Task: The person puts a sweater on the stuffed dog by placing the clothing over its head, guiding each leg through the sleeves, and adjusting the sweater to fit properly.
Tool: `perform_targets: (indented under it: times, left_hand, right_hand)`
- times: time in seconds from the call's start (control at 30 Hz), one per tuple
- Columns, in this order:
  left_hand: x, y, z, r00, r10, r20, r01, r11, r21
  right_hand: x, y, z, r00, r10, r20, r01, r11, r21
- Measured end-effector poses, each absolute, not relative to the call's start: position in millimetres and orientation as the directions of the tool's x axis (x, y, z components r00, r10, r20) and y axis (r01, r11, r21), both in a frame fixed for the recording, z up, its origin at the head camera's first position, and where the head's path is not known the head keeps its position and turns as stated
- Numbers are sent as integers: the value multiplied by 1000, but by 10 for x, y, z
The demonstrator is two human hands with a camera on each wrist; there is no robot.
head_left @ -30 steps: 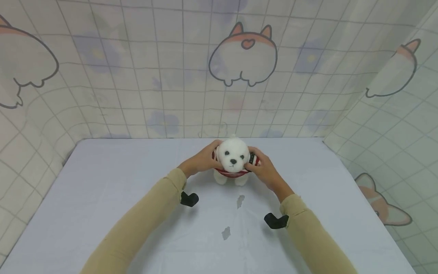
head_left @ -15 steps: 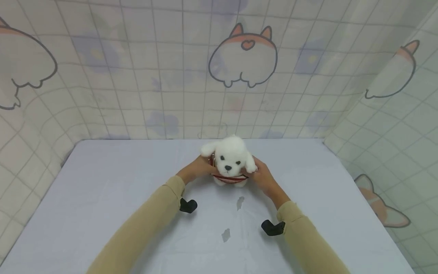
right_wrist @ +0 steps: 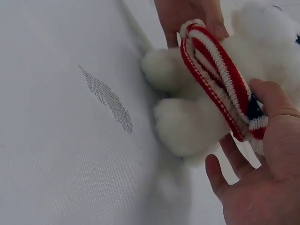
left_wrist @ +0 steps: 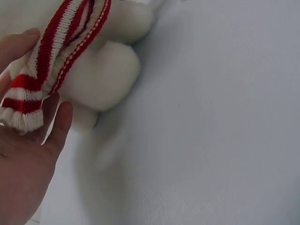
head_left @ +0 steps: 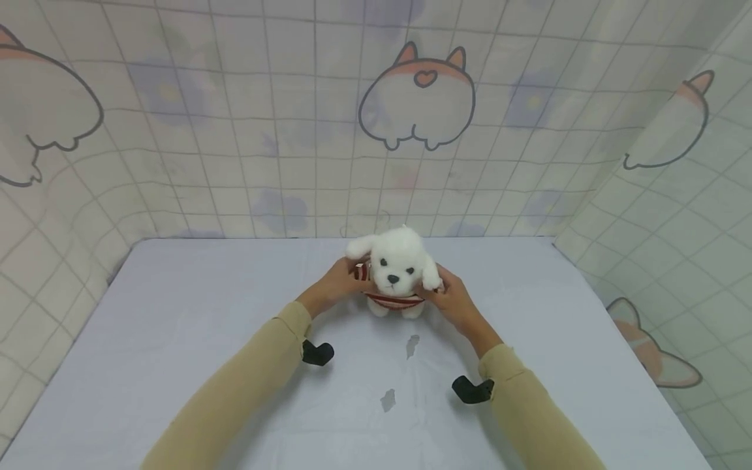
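- A white plush dog [head_left: 402,258] faces the near edge of the white-covered table [head_left: 194,313], close to the far edge and roughly midway between the two far corners; whether its paws touch the surface is unclear.
- The left hand [head_left: 337,284] grips one side of the dog, its thumb on the knit; the right hand [head_left: 455,300] clasps the other side, thumb in front, fingers underneath.
- Both hands hide parts of the dog's flanks, and one of its two floppy ears droops over the right hand; the other sticks out sideways.
- Around them: two beige sleeves [head_left: 235,385], two black brackets [head_left: 318,353] at the cuffs, and two jagged grey patches [head_left: 412,346] on the surface towards the near edge.
- Behind the far edge hangs a grid-printed cloth [head_left: 235,163], softly creased, with one cartoon corgi rear in the middle.
- Fluffy pile covers the two rounded front paws [right_wrist: 180,124]; the ribbed knit sweater [right_wrist: 220,75] has red and white stripes and a navy piece.
- Two dark eyes, one black nose.
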State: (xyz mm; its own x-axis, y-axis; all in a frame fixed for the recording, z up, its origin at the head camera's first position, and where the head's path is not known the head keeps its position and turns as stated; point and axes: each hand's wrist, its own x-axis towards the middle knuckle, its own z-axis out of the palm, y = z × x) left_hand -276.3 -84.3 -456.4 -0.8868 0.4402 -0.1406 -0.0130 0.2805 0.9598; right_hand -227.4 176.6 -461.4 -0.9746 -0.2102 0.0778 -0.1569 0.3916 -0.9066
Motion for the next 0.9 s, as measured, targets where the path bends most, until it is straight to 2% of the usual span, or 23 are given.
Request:
perform_targets:
  times: [0.3,0.53,0.77,0.9]
  left_hand:
    - [-2728,-989,-4572,-886,455,-93,12,222,975]
    - [-2677,-1024,-4565,-884,448,-134,-2,283,959]
    - [-2627,-983,-4619,-879,438,-187,-47,312,949]
    - [-2632,-945,-4686,-881,420,-217,-56,363,930]
  right_hand:
    - [-2190,1812,-4506,-971,-222,82,-155,334,-930]
    - [-2012,1718,-4108,-969,-234,84,-172,386,-906]
    - [-2191,1753,-4179,-958,-246,149,-243,415,-876]
    - [-2225,1686,-4060,-959,-240,152,-245,429,-870]
